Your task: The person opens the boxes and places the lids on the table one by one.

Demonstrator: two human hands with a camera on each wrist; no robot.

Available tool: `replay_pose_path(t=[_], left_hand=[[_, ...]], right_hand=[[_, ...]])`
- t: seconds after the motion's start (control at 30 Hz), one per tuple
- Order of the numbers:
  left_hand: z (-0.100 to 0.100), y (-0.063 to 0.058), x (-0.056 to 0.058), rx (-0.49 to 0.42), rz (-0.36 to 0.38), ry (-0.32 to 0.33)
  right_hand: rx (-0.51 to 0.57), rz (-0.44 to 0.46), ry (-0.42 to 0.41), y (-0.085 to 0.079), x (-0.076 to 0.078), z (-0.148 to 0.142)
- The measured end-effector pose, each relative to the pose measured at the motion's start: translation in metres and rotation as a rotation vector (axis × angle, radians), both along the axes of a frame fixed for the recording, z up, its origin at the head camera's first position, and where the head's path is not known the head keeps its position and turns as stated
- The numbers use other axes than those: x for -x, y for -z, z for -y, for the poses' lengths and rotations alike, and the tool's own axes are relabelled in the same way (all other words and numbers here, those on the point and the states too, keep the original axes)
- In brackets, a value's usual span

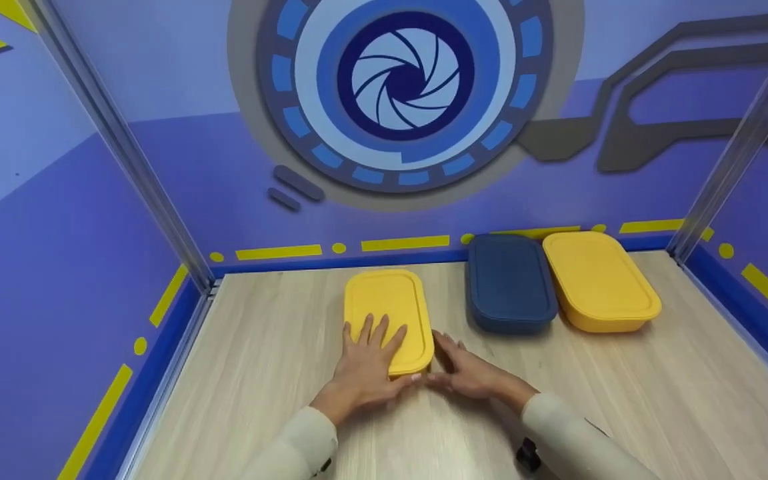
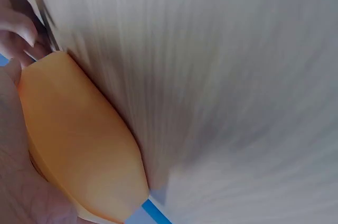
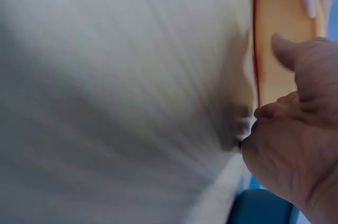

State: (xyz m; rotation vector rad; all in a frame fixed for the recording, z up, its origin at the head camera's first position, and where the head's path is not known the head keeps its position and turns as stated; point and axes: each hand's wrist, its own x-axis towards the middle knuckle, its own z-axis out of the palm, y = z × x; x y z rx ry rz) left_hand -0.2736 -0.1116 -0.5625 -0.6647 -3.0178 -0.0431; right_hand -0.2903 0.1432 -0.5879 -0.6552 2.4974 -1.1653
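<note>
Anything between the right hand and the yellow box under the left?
Nothing visible: the right hand is beside the yellow box, the left hand on top of it. The blue box stands farther right.

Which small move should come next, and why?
Probably the right hand should bring its thumb against the leftmost plastic-looking, yellow, rounded rectangular box: that thumb looks apart from the box's near corner, while the left hand lies spread across the lid.

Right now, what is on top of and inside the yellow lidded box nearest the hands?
The left hand lies spread on the yellow lid, covering part of it. Anything inside the box is hidden by that lid.
</note>
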Motion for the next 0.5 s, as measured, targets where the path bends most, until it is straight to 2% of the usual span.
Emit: replay_pose_path(t=[0.17,0.33,0.5], left_hand=[[-0.0040,0.0029,-0.0064,0.025,0.010,-0.021],[-0.0056,0.0047,-0.0060,0.018,0.014,-0.029],[-0.0031,0.0030,-0.0051,0.019,0.018,-0.034]], right_hand=[[0.047,0.022,0.012,0.0088,0.0049,0.0088],[0.008,0.085,0.057,0.0110,0.0028,0.0086],[-0.027,0.117,0.043,0.0066,0.0066,0.0094]])
